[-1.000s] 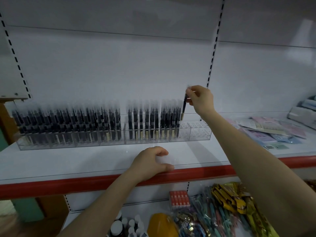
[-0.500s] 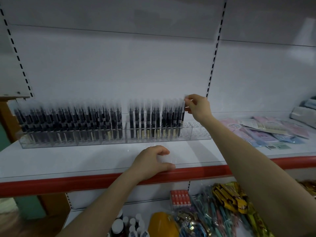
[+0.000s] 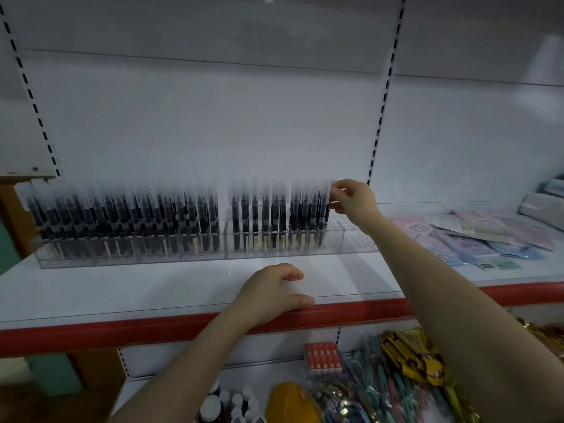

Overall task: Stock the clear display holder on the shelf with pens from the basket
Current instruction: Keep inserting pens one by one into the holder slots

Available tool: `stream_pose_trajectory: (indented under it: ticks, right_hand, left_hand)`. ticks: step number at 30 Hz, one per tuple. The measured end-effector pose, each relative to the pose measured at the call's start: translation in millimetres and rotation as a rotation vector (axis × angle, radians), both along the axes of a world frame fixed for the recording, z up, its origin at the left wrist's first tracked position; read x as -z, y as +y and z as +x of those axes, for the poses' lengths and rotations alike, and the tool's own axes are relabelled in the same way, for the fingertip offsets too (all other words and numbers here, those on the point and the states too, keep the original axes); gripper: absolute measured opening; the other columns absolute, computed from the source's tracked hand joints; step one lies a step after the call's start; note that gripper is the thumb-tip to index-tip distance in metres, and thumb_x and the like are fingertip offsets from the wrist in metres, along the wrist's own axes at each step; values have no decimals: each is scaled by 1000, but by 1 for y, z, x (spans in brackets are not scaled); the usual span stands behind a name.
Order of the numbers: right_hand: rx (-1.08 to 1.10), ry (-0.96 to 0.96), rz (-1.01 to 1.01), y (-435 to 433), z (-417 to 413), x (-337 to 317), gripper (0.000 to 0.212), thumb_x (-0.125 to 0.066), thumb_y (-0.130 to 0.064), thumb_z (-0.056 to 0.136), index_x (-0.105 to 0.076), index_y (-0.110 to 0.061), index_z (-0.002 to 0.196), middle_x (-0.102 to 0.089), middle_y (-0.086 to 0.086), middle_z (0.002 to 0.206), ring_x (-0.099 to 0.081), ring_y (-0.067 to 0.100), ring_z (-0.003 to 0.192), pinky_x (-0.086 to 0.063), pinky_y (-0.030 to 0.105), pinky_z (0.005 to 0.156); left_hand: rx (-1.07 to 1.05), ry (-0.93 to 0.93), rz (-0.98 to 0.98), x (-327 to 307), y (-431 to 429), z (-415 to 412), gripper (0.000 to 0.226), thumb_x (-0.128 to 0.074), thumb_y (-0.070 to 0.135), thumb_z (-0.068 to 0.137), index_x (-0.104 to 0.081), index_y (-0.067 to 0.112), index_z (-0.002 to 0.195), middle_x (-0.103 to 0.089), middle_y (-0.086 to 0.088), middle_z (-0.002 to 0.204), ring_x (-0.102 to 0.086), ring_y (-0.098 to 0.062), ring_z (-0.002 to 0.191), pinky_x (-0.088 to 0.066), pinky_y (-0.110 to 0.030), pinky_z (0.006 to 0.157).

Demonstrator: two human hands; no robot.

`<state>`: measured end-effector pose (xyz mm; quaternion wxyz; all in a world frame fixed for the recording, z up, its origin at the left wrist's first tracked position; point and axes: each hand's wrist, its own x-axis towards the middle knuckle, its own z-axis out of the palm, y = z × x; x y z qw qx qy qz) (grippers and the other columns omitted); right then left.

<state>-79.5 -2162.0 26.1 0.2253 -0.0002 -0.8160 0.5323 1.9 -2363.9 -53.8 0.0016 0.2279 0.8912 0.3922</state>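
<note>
right hand (image 3: 354,203) pinching top of pen (image 3: 327,210), thumb + fingers closed on it. pen upright at right end of filled row in clear display holder (image 3: 357,239)

looks like seating step. left hand (image 3: 274,293) rests on shelf (image 3: 152,288) edge, fingers loosely curled, holding nothing

next imo: push down straight, let go, fill empty slots further right. basket not in view

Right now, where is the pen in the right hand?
In the head view, right of centre: the pen stands at the right end of the row in the clear display holder, its cap pinched by the right hand, empty slots beyond.
</note>
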Motion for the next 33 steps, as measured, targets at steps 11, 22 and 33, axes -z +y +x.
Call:
stream_pose_trajectory:
  ticks: [11, 22, 33]
  right_hand:
    - [21, -23, 54, 0, 1, 3, 24, -51, -15, 95, -58, 0, 113, -63, 12, 95, -63, 24, 82, -53, 37, 78]
    - [228, 110, 1, -15, 74, 14, 22, -43, -13, 95, -59, 0, 105, -64, 10, 89, -62, 10, 70, -53, 34, 79]
    - [78, 79, -21, -99, 227, 135, 16, -53, -13, 94, -61, -11, 80, -64, 2, 69, -64, 14, 66, -52, 27, 62]
  left_hand:
    - [-5, 11, -1, 1, 0, 0, 50, -77, 37, 72, -60, 23, 117, -57, 10, 123, -50, -9, 115, -40, -30, 102]
    - [47, 317, -45, 5, -3, 12, 44, -66, 40, 82, -61, 16, 118, -60, 2, 119, -52, -14, 112, -42, -30, 97]
    - [69, 259, 212, 108, -58, 113, 20, -61, 19, 88, -68, 6, 102, -67, 0, 97, -56, -5, 90, -35, -2, 76]
